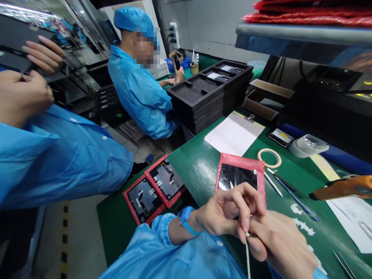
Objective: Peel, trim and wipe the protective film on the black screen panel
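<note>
My left hand point(229, 211), a blue strap at its wrist, is closed in a pinch on a thin white strip point(248, 257) that hangs down toward my lap. Against it, my right hand point(283, 236) is closed too, thumb and forefinger meeting at the strip's upper end. A small dark metal bit shows between those right fingers; what it belongs to is hidden. Just beyond my hands lies a black glossy panel point(238, 176) on a red bubble-wrap pouch point(225, 158), partly covered by my left hand. A pointed metal tip point(231, 185) shows above my left knuckles.
Beyond the pouch are a clipboard with paper point(234, 133), a tape roll point(269, 158), and a blue pen-like tool point(293, 193). An orange-handled tool point(343, 188) juts in at right. Tweezers point(344, 265) lie near. Stacked black trays point(209, 89) adjoin a seated co-worker point(136, 85); another person's sleeve point(58, 155) is left.
</note>
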The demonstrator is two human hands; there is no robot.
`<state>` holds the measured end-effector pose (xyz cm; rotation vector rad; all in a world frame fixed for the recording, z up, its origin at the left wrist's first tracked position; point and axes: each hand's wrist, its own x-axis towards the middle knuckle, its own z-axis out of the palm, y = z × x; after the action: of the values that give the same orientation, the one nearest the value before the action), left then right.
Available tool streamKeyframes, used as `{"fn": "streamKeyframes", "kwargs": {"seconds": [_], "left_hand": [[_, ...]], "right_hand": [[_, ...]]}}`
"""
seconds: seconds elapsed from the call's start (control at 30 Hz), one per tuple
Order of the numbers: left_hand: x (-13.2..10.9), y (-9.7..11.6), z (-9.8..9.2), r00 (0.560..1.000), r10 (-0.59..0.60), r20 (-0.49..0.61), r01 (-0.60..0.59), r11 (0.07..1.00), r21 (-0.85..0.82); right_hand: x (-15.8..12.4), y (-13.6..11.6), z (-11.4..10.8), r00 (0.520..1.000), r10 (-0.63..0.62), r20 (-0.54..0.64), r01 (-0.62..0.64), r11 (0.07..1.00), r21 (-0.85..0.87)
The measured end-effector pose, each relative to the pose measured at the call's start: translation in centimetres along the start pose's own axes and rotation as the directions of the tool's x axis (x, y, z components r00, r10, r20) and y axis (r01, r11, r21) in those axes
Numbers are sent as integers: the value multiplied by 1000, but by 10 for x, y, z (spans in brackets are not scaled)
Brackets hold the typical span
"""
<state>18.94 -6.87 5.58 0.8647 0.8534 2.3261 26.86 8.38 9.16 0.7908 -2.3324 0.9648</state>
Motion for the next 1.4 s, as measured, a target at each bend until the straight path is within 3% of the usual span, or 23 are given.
{"fn": "streamKeyframes", "kwargs": {"seconds": [0.1,0.2,0.4,0.53,0.67,0.77,0.93,1.03,1.2,1.27,1.33,1.4], "left_hand": [[1,-1,1,1000,-3,-16,3,1000,-25],[3,-2,3,997,75,-2,-75,994,-84],[1,-4,3,989,138,45,-134,987,-86],[1,-5,3,994,111,21,-110,993,-35],[3,-4,5,983,179,39,-173,976,-132],[3,-3,7,987,155,43,-146,973,-177],[2,-6,8,993,111,41,-99,972,-212],[2,-5,6,993,115,32,-106,974,-200],[-5,11,1,993,121,5,-121,992,-41],[-10,21,1,990,141,-12,-139,985,98],[-13,31,3,980,199,-29,-177,925,336],[-15,39,9,955,296,-27,-226,782,581]], "right_hand": [[-9,4,-5,991,-2,135,3,1000,-12],[-13,6,-9,974,-21,226,31,999,-43],[-8,-2,-2,996,-84,-13,83,996,-45],[-8,-3,-1,998,-66,-5,66,996,-57],[-10,-3,0,997,-66,-32,63,994,-89],[-12,-4,4,994,-86,-63,77,989,-127],[-20,-4,8,998,53,-46,-58,993,-107],[-21,-2,6,1000,11,-21,-13,995,-98],[-1,0,-8,1000,-22,-16,19,988,-153],[12,-1,-15,999,-50,2,49,981,-186],[24,-1,-18,996,-81,-35,71,972,-223],[30,0,-19,991,-95,-97,64,956,-286]]}}
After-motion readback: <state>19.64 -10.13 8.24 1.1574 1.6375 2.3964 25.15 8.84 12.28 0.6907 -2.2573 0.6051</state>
